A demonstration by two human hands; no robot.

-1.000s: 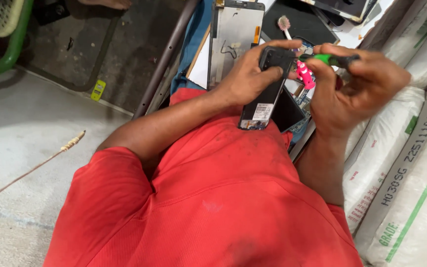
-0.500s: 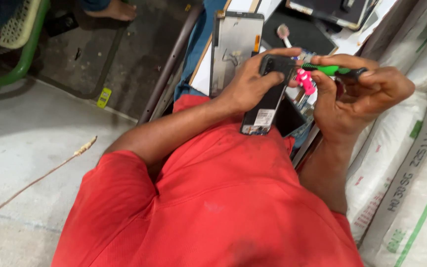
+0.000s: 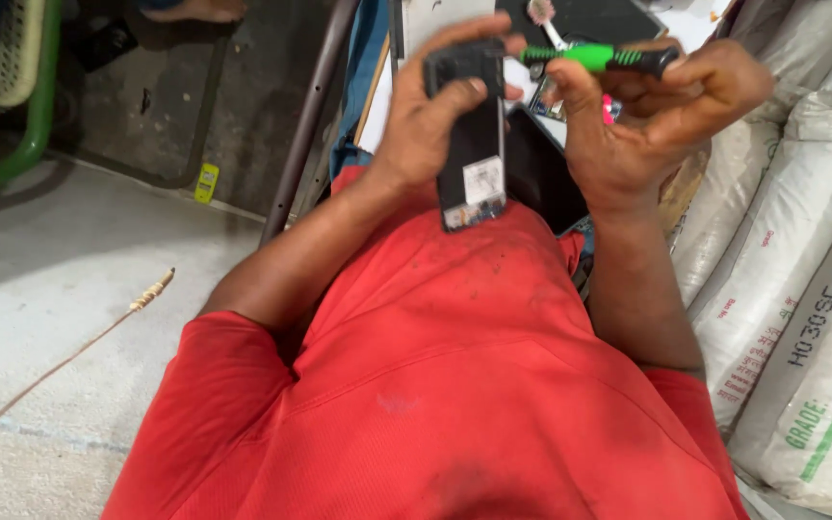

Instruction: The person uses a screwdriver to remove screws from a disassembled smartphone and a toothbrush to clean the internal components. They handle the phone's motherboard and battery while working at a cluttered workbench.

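Holding a phone (image 3: 471, 144) upright over the red shirt (image 3: 455, 385), long axis running away from the chest, left hand (image 3: 426, 120) wrapping its upper end. Pinching a green screwdriver (image 3: 597, 58) crosswise, tip pointing at the phone's top, right hand (image 3: 647, 116) curling shut. Lying alongside: white sacks (image 3: 792, 241).

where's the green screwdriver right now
In the head view, the green screwdriver lies crosswise near the top, gripped in the right hand, its tip beside the phone in the left hand.

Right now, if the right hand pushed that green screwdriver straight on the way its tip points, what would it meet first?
The right hand aims the green screwdriver leftward; first in line is probably the top of the dark phone in the left hand, though depth is unclear.
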